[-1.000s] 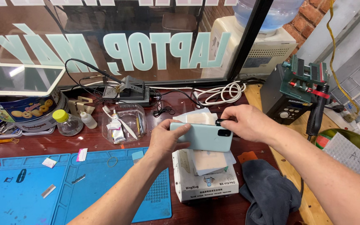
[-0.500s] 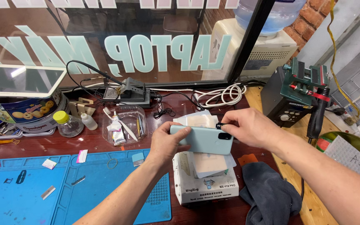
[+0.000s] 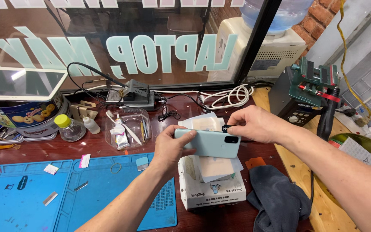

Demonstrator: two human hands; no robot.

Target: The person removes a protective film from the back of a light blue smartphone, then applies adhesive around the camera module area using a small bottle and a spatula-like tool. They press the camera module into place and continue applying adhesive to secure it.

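My left hand grips a pale green phone by its left end, back side facing me, held level above a small white box-shaped machine. My right hand pinches the phone's top right corner next to the dark camera block. White and tan sheets lie on top of the machine under the phone.
A blue work mat with small parts covers the left of the red-brown bench. A clear plastic tub of tools, a small bottle, a biscuit tin with a tablet on it, a dark cloth and a green-topped station stand around.
Both hands have stayed on the phone, holding it nearly still over the white machine; the view has shifted only slightly.
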